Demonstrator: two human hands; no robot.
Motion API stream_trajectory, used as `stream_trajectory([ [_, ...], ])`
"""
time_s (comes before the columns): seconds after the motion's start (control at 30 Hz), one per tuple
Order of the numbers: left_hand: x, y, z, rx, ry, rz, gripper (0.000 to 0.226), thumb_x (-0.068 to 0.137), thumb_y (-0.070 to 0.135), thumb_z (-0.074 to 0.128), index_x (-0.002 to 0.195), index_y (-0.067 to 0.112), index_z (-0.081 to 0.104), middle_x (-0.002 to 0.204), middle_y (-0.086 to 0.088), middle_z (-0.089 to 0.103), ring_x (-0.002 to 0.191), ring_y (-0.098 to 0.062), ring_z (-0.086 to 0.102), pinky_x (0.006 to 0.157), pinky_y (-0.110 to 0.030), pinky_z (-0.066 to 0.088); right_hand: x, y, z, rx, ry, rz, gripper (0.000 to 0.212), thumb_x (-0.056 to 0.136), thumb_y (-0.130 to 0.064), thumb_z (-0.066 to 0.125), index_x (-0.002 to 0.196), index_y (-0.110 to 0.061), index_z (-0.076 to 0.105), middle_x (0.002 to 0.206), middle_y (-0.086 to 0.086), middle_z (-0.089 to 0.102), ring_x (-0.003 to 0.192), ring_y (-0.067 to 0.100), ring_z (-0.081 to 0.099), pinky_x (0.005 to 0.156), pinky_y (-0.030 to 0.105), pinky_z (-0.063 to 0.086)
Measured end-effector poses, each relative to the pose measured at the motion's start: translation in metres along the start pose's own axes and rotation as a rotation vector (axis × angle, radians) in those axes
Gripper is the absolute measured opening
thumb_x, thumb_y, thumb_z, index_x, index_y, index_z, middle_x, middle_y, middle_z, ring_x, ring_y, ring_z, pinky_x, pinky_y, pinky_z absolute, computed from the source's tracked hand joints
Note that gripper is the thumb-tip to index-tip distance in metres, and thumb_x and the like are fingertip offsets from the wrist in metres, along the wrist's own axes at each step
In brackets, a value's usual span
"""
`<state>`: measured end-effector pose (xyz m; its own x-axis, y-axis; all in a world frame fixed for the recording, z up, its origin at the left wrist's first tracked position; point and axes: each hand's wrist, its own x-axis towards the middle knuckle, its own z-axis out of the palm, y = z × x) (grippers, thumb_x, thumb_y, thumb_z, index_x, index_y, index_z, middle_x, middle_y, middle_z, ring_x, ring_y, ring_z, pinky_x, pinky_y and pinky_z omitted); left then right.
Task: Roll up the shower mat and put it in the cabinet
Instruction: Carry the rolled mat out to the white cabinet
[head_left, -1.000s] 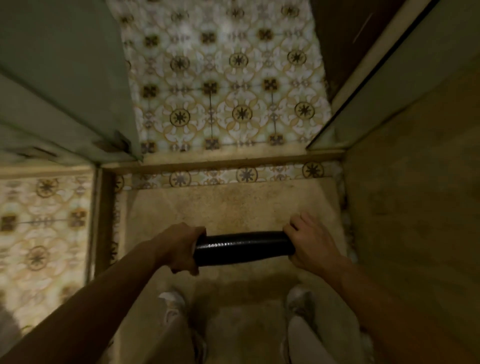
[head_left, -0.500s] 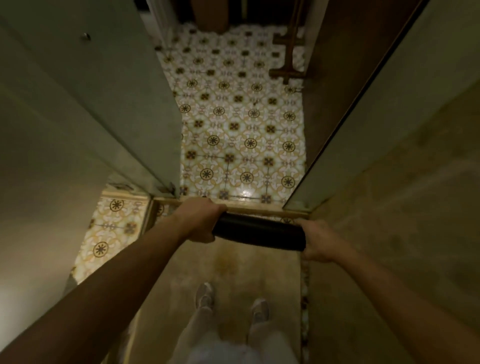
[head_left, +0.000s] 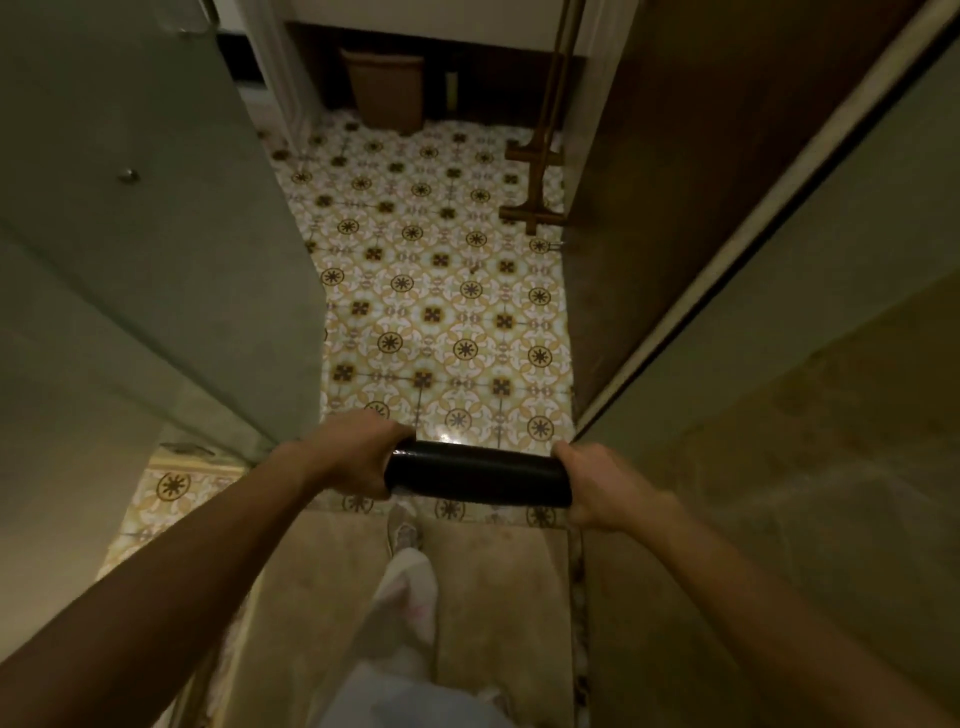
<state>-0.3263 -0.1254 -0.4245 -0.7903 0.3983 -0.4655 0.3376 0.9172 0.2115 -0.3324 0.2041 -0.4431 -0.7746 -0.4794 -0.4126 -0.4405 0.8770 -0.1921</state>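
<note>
From the head view we now carry the black, tightly rolled rubber shower mat (head_left: 478, 474) low in the frame's centre, left hand (head_left: 353, 457) and right hand (head_left: 597, 486) each clenched round an end, having stepped toward the patterned yellow floor tiles (head_left: 441, 291) ahead, so rolling looks done and the cabinet remains.

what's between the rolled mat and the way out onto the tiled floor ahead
Nothing visible. Left hand and right hand hold the rolled mat at its ends, above the doorway. The patterned tile floor beyond lies bare; a brown bin and a wooden stand sit at the far end and right edge. No cabinet can be identified.
</note>
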Motion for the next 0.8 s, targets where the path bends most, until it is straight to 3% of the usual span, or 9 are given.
stream_trajectory([
  [0.1,0.028,-0.039,-0.033,0.124,0.123,0.038,0.042,0.061,0.041,0.070,0.100,0.038,0.056,0.077,0.013,0.062,0.068,-0.013,0.061,0.056,-0.026,0.042,0.054,0.004,-0.034,0.114,-0.198,0.075,0.070,0.047,-0.043,0.082,0.102,-0.030,0.040,0.097,0.000,0.057,0.084,0.020,0.058,0.063,0.033,0.051],
  [0.2,0.051,-0.066,-0.066,0.183,0.186,0.048,0.041,0.062,0.036,0.069,0.100,0.037,0.053,0.079,0.011,0.063,0.068,-0.016,0.062,0.055,-0.027,0.045,0.096,0.003,-0.065,0.213,-0.212,0.126,0.083,0.047,-0.040,0.084,0.116,-0.037,0.039,0.102,-0.004,0.059,0.088,0.017,0.060,0.065,0.030,0.054],
  [0.27,0.066,-0.092,-0.086,0.167,0.203,0.049,0.042,0.063,0.035,0.068,0.101,0.037,0.051,0.081,0.010,0.063,0.068,-0.016,0.062,0.057,-0.030,0.050,0.129,-0.001,-0.084,0.216,-0.198,0.147,0.091,0.045,-0.043,0.087,0.126,-0.034,0.045,0.108,-0.005,0.061,0.095,0.018,0.061,0.074,0.031,0.056],
  [0.33,0.081,-0.115,-0.103,0.148,0.183,0.031,0.043,0.064,0.035,0.067,0.102,0.037,0.049,0.082,0.007,0.064,0.070,-0.019,0.063,0.058,-0.033,0.053,0.157,-0.007,-0.101,0.153,-0.153,0.166,0.078,0.047,-0.044,0.089,0.115,-0.030,0.054,0.104,-0.004,0.064,0.092,0.018,0.063,0.074,0.032,0.056],
  [0.47,0.108,-0.149,-0.126,0.133,0.120,0.015,0.050,0.063,0.036,0.069,0.109,0.035,0.049,0.087,0.003,0.068,0.075,-0.023,0.065,0.062,-0.033,0.055,0.203,-0.013,-0.128,0.056,-0.049,0.200,0.058,0.060,-0.029,0.081,0.110,-0.024,0.052,0.100,0.003,0.064,0.085,0.022,0.063,0.071,0.034,0.058],
  [0.63,0.142,-0.186,-0.148,0.065,0.075,-0.018,0.055,0.064,0.033,0.073,0.113,0.034,0.048,0.093,0.003,0.068,0.080,-0.020,0.065,0.068,-0.037,0.059,0.249,-0.012,-0.155,-0.034,0.067,0.169,0.058,0.064,-0.023,0.080,0.112,-0.020,0.049,0.101,0.007,0.064,0.089,0.026,0.063,0.073,0.038,0.055],
  [0.8,0.198,-0.225,-0.178,0.089,0.102,-0.045,0.050,0.067,0.033,0.072,0.111,0.033,0.049,0.091,0.005,0.066,0.079,-0.018,0.064,0.067,-0.037,0.058,0.315,0.009,-0.182,-0.009,0.061,0.149,0.057,0.070,-0.022,0.077,0.117,-0.018,0.045,0.104,0.009,0.062,0.091,0.027,0.061,0.070,0.034,0.049],
])
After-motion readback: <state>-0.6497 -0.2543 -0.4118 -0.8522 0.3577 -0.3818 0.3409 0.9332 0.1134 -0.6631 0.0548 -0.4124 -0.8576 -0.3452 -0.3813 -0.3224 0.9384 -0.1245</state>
